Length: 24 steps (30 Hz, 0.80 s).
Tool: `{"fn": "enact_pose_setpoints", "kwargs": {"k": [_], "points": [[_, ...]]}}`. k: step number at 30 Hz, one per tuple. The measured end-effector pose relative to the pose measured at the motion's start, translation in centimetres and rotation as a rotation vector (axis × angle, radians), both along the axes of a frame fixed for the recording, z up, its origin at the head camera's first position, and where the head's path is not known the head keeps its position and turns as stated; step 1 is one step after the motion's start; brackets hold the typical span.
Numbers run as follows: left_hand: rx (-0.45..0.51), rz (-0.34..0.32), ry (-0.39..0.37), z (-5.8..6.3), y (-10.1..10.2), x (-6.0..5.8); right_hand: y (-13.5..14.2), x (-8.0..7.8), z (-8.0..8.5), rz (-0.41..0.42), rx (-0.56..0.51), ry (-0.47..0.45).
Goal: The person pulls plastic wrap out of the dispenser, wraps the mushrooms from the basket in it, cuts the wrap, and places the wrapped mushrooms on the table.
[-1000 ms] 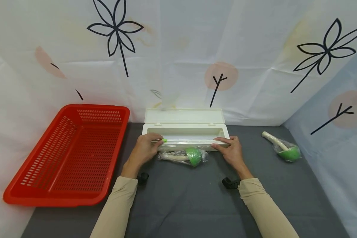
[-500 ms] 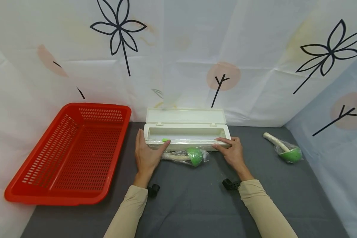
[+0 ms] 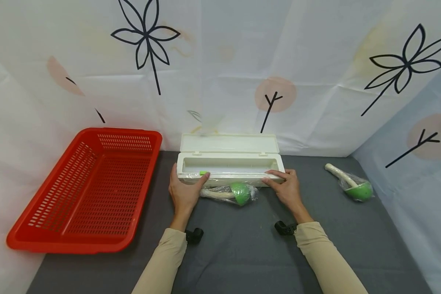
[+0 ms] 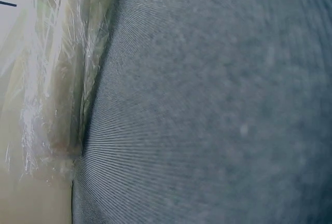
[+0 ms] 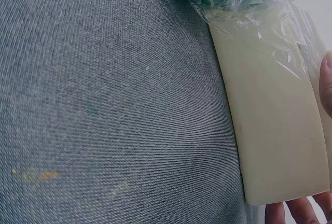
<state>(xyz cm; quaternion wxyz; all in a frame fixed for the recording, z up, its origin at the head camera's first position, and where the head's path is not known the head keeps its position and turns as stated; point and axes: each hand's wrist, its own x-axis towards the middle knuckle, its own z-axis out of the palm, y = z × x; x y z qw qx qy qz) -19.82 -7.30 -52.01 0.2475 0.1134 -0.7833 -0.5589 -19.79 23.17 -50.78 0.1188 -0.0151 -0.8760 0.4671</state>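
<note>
A white cling film dispenser [image 3: 230, 178] stands at the back of the table with its lid raised against the backdrop. A green slider [image 3: 203, 172] sits on its front rail, and clear film hangs over the front. My left hand [image 3: 185, 195] holds the left end, thumb at the front by the slider, fingers along the side. My right hand [image 3: 288, 188] grips the right end; in the right wrist view its fingers [image 5: 301, 211] wrap that end. Against the dispenser's front lies a film-wrapped green-headed thing with a pale handle [image 3: 240, 193]. The left wrist view shows no hand.
A red perforated basket [image 3: 130, 241] stands at the left. A second wrapped green-headed thing with a pale handle [image 3: 358, 191] lies at the right. A grey cloth [image 3: 242, 253] covers the table, and a printed white backdrop [image 3: 224, 102] rises right behind the dispenser.
My left hand has let go of the green slider and film edge and moved to hold the dispenser's left end. The right hand stays in place.
</note>
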Motion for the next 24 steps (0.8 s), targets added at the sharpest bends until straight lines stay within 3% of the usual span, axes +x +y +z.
{"fn": "enact_pose_setpoints", "kwargs": {"k": [8, 15, 24], "points": [[0.072, -0.005, 0.001, 0.2, -0.7, 0.0, 0.0, 0.0, 0.1, 0.011, -0.022, -0.022], [0.113, -0.060, 0.001, 0.8, -2.1, 0.1, 0.1, 0.0, 0.2, 0.019, -0.015, -0.038], [0.123, -0.146, -0.138, 1.5, -3.4, 0.7, 0.4, 0.4, 0.2, 0.066, -0.021, -0.028]]}}
